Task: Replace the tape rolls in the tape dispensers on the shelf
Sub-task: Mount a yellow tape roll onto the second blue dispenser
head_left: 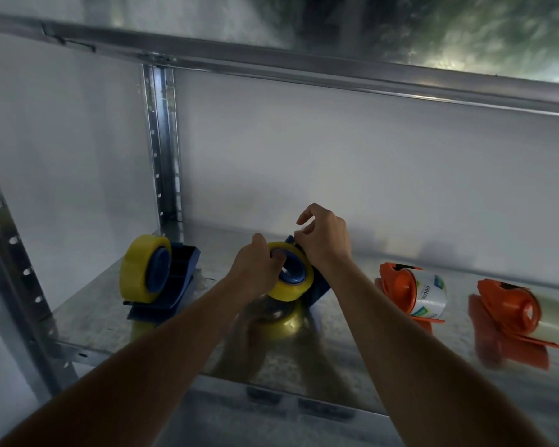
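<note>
Gripping: left hand [255, 269] curls round the yellow tape roll [292, 275] seated on the middle blue dispenser [318, 290], mid-shelf.
Right hand [325, 240]: pinches at the dispenser's far end; what it pinches I cannot tell.
Left neighbour: second blue dispenser [178, 279], yellow roll [142, 269] mounted.
Right side: two orange dispensers [397, 291] [504, 312] on the metal shelf [352, 356], well apart from both hands.
</note>
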